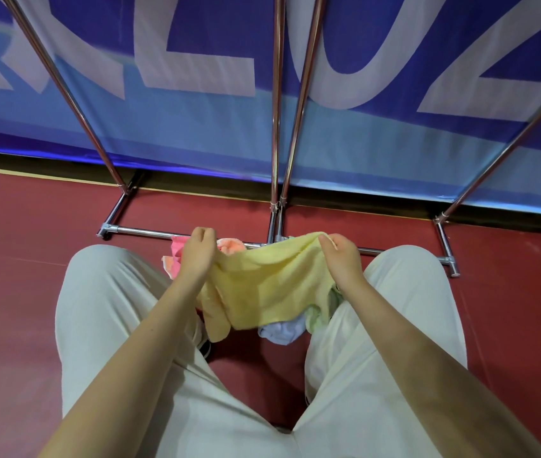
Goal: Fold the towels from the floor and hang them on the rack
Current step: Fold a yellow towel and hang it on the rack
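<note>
Left hand [196, 251] pinching one top corner of yellow towel [265, 285], right hand [340, 256] pinching the other, towel stretched left-right just before the rack [277, 127] base, pink towel [176, 256] and white towel [284, 332] beneath it on the floor [14, 292]

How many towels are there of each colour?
Yellow towel, held by the left hand and right hand: 1
Pink towel: 1
Orange towel: 1
Green towel: 1
White towel: 1
Total visible: 5
</note>
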### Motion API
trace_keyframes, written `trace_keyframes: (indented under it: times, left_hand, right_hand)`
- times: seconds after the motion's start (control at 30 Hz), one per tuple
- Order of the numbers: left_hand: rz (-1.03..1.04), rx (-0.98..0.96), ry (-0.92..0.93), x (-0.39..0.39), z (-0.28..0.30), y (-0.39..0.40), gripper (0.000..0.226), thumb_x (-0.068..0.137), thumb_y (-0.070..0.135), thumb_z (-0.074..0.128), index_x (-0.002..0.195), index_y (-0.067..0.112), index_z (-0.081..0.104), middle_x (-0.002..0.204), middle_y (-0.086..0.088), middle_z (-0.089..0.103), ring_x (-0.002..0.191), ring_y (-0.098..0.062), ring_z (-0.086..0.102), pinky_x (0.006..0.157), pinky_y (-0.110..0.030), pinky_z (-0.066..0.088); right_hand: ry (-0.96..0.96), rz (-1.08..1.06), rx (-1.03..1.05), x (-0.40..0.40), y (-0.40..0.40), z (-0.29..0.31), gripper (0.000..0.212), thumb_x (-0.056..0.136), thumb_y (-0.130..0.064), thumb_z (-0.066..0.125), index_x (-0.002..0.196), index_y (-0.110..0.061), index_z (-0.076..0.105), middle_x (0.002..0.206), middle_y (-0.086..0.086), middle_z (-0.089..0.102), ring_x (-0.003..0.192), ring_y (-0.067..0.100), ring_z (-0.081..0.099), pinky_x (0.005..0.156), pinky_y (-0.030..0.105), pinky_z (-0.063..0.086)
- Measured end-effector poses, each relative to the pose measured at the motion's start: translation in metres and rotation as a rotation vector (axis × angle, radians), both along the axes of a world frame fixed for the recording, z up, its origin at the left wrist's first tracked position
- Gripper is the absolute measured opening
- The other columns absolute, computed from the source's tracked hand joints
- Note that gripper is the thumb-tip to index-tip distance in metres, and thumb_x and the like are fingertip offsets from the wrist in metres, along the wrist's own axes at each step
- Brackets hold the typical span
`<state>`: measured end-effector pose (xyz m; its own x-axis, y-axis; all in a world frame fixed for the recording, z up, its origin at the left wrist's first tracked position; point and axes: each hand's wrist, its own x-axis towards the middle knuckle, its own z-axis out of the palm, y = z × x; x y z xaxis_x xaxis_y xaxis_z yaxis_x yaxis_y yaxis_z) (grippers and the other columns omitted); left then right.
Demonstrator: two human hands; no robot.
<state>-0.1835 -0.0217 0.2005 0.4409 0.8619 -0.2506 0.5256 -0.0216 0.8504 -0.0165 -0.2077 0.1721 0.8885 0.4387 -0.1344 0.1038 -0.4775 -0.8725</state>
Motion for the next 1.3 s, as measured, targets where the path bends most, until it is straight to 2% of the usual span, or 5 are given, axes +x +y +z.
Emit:
trace_keyframes:
  times: [0.33,0.57,0.77,1.07,1.3]
  left_hand:
    - [-0.288,-0.135,-0.187,0.002,0.005,-0.027,0.026,0.096,0.001,0.044,0.081,0.020,0.055,0.074,0.003,0.055,0.067,-0.011,0.049,0.060,-0.020,0.040]
    - [-0.422,0.000,-0.340,0.003,0.018,-0.033,0.015,0.091,0.003,0.059,0.086,0.017,0.065,0.085,0.006,0.064,0.081,-0.002,0.057,0.076,-0.015,0.045]
    - [-0.361,0.154,-0.222,-0.009,0.019,-0.016,0.014,0.090,0.006,0.063,0.085,0.018,0.066,0.081,0.012,0.063,0.070,0.011,0.054,0.068,-0.006,0.040]
    - [-0.543,0.295,0.070,-0.027,-0.003,-0.003,0.009,0.091,0.018,0.063,0.082,0.017,0.065,0.078,-0.004,0.066,0.072,-0.018,0.058,0.066,-0.029,0.042]
    - [-0.510,0.242,0.073,-0.018,-0.001,-0.008,0.022,0.090,0.025,0.066,0.071,0.016,0.060,0.062,0.010,0.054,0.059,-0.002,0.047,0.057,-0.018,0.034]
  right_hand:
    - [-0.036,0.344,-0.031,-0.037,0.017,0.007,0.024,0.092,-0.026,0.060,0.115,-0.020,0.059,0.105,0.004,0.067,0.091,0.020,0.060,0.082,0.034,0.046]
    - [0.192,0.575,0.026,-0.066,0.047,0.017,0.015,0.096,-0.020,0.052,0.105,-0.017,0.063,0.066,-0.005,0.053,0.056,0.003,0.046,0.056,0.018,0.037]
    - [0.178,0.458,0.106,-0.070,0.061,0.016,0.027,0.095,-0.024,0.056,0.069,-0.021,0.052,0.062,-0.004,0.041,0.058,0.009,0.040,0.056,0.027,0.030]
    - [0.212,0.401,0.102,-0.056,0.047,0.014,0.018,0.093,-0.025,0.059,0.086,-0.010,0.067,0.076,-0.003,0.057,0.072,0.009,0.051,0.068,0.023,0.040]
    - [0.198,0.103,0.150,-0.028,0.025,0.013,0.022,0.095,-0.026,0.054,0.091,-0.007,0.065,0.079,-0.004,0.059,0.071,0.007,0.051,0.063,0.020,0.039]
